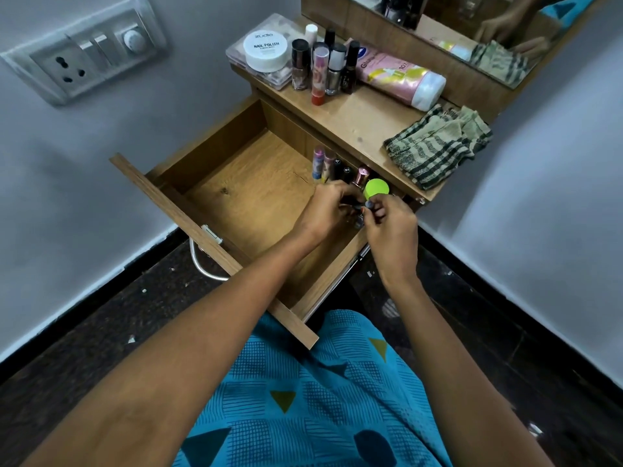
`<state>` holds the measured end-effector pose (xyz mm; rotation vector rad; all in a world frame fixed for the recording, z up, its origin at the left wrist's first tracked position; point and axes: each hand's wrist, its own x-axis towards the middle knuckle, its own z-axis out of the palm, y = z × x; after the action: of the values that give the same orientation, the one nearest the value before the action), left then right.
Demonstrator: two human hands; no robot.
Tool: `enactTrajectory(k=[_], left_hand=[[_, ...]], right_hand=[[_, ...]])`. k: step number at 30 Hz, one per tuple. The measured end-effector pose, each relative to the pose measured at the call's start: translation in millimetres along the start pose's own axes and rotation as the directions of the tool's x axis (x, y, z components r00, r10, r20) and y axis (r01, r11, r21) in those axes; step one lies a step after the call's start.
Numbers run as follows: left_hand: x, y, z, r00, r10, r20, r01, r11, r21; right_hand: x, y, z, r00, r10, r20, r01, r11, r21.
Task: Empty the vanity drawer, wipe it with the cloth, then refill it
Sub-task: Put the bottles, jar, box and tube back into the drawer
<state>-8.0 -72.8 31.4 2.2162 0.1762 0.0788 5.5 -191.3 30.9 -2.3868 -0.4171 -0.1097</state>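
Wood-grain drawer stands fully open from the vanity top. Its long axis runs from upper right to lower left, and the front panel faces the person, with a metal handle under it. Most of the drawer floor is bare.

A few cosmetics are bunched in the far right corner, under the vanity edge:
- pink-blue lipstick tubes, upright or leaning on the wall
- two black caps with tiny white print, unreadable
- a rose-gold cap
- a bright green round lid

Left hand and right hand meet in that corner, fingers curled. Both pinch a small dark item between them; cannot tell what it is, or whether it is one piece or two.

Checked green-beige cloth lies crumpled on the right end of the vanity top, clear of the hands.

Further back on the top:
- a pink tube lies on its side with its white cap pointing right; "10" is partly readable on it
- nail polish bottles stand upright in a cluster
- a white round tub reads "zudio NAIL POLISH" and sits on a clear plastic box

Mirror sits behind and reflects the cloth and a hand. Switchboard with socket, switches and dial is on the left wall. Blue patterned garment fills the bottom of the view.
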Motion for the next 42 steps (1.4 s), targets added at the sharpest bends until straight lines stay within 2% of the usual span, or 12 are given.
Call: enactTrajectory(k=[9, 19, 24, 31, 34, 37, 42], left_hand=[[4.1, -4.4, 5.1, 1.000, -0.017, 0.013, 0.017, 1.000, 0.003], [2.8, -4.0, 4.7, 0.998, -0.058, 0.005, 0.058, 0.991, -0.118], [2.0, -3.5, 3.9, 0.998, -0.060, 0.005, 0.060, 0.990, -0.127], [0.6, -2.0, -5.5, 0.997, -0.074, -0.018, 0.069, 0.980, -0.187], [1.7, -0.3, -17.0, 0.993, -0.067, -0.094, 0.048, 0.979, -0.198], [8.2, -0.1, -34.4, 0.968, -0.055, -0.244, 0.012, 0.984, -0.175], [31.7, 1.0, -73.2, 0.849, -0.050, -0.526, -0.014, 0.993, -0.116]], right_hand=[[-4.2, -1.0, 4.2, 1.000, -0.018, -0.009, 0.017, 0.993, -0.119], [-4.9, -3.9, 1.2, 1.000, 0.019, -0.003, -0.019, 0.998, -0.064], [-6.2, -4.7, -1.3, 0.999, 0.034, 0.005, -0.033, 0.999, -0.040], [-1.8, -16.2, -5.6, 1.000, 0.013, -0.024, -0.013, 1.000, -0.024], [7.5, -26.3, -6.7, 0.999, -0.010, -0.050, 0.011, 1.000, 0.017], [24.7, -41.3, -5.9, 0.999, -0.013, -0.047, 0.017, 0.995, 0.102], [67.3, -77.2, -3.2, 0.991, -0.091, -0.099, 0.109, 0.975, 0.193]])
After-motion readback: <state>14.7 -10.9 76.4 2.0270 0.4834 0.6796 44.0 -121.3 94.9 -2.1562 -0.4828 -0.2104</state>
